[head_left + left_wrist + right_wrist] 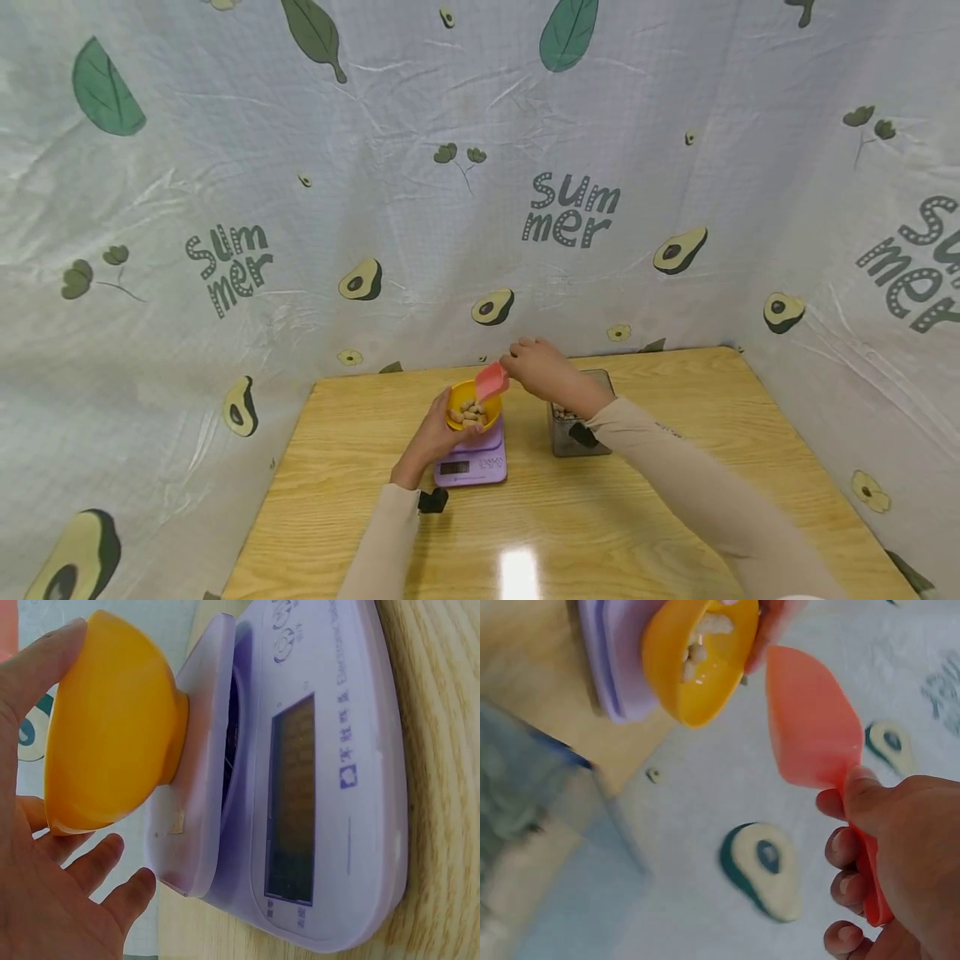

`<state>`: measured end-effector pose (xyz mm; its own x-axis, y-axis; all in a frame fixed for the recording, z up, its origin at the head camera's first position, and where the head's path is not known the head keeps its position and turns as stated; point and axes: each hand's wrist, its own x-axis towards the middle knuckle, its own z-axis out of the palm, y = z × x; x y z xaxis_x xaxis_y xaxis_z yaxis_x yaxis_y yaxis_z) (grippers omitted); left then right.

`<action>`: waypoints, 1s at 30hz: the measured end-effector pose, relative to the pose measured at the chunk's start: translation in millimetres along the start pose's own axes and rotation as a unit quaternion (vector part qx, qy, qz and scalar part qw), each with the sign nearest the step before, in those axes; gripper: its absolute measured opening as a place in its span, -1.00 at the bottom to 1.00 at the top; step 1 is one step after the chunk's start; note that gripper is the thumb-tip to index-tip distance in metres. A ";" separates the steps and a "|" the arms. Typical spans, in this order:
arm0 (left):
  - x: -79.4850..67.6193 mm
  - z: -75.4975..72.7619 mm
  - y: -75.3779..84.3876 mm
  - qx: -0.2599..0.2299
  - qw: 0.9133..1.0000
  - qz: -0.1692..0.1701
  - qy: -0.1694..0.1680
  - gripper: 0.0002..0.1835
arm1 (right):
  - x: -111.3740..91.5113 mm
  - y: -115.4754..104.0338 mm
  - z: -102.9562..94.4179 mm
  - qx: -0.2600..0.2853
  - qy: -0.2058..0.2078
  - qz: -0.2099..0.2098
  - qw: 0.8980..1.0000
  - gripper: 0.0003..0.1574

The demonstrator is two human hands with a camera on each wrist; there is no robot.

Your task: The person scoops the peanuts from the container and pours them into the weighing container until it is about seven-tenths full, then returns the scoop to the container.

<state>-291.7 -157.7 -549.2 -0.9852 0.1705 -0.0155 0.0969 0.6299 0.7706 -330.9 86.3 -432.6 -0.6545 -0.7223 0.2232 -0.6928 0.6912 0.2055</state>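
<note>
A yellow bowl [112, 727] with several peanuts [471, 412] in it stands on the platform of a lilac kitchen scale [480, 468]. My left hand [433, 433] grips the bowl's sides between thumb and fingers. Above the bowl's right rim, my right hand [542, 367] holds a red scoop [810, 720] by its handle, its blade tilted toward the bowl. In the right wrist view the fingers wrap round the handle, and no peanuts show on the blade's visible side. The scale's display [291, 802] is too dim to read.
Right of the scale, a clear bin [581, 448] of peanuts stands partly under my right forearm. The wooden table [600, 533] meets a printed cloth [420, 333] at its back and sides.
</note>
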 end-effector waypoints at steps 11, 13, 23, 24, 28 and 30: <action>-2.4 0.2 2.5 0.036 0.999 -0.019 0.010 0.22 | -42.0 14.7 32.0 0.137 0.028 0.091 0.986 -0.66; -3.1 -0.5 6.4 0.047 0.998 -0.020 0.024 0.21 | -51.6 18.5 34.0 0.149 0.052 0.108 0.982 -0.66; 4.6 4.2 48.0 0.008 0.997 0.056 0.048 0.15 | -89.7 41.6 33.6 0.170 0.129 0.129 0.968 -0.66; 5.5 6.1 52.1 0.010 0.997 0.064 0.045 0.16 | -92.9 43.8 31.8 0.169 0.134 0.131 0.968 -0.66; 8.2 17.2 64.5 0.014 0.996 0.087 0.034 0.17 | -105.0 52.8 25.4 0.154 0.143 0.136 0.968 -0.67; 9.4 24.1 69.1 0.013 0.995 0.095 0.023 0.17 | -111.0 57.6 23.3 0.141 0.145 0.135 0.970 -0.67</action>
<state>-290.9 -94.2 -511.5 -0.9541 0.2541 0.1585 0.2852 0.6090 0.7402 -305.2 205.8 -467.7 -0.7392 -0.4510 0.5002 -0.5902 0.7916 -0.1584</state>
